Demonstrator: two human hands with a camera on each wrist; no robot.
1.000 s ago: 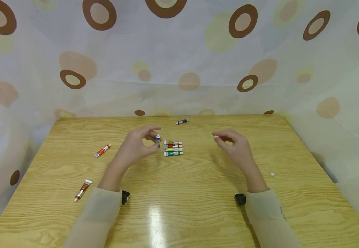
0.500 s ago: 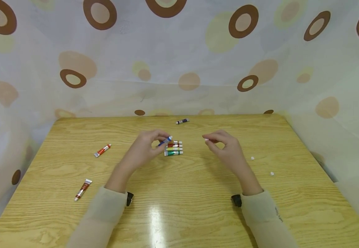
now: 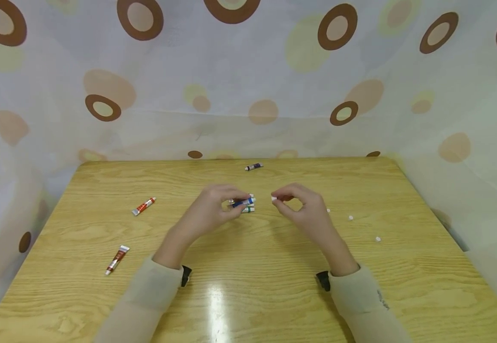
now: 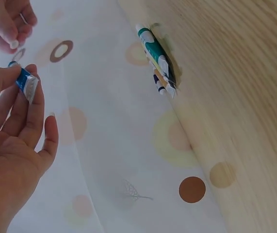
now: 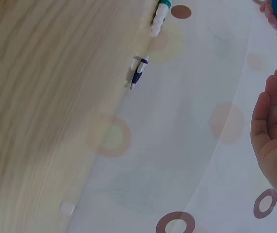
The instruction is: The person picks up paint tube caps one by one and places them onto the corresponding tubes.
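the table (image 3: 274,295) lies under both hands. the left hand (image 3: 207,214) pinches a blue tube (image 3: 243,203) at its fingertips, just above the row of tubes (image 3: 248,208). the right hand (image 3: 304,212) pinches a white cap (image 3: 274,198), just beside the tube's nozzle. the tube looks light, soft and easily squeezed; best held by its crimped end.

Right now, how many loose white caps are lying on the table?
3, all right of the right hand: one nearest it, one farther right, one nearest the table's right edge. That hand pinches a fourth; others may be hidden.
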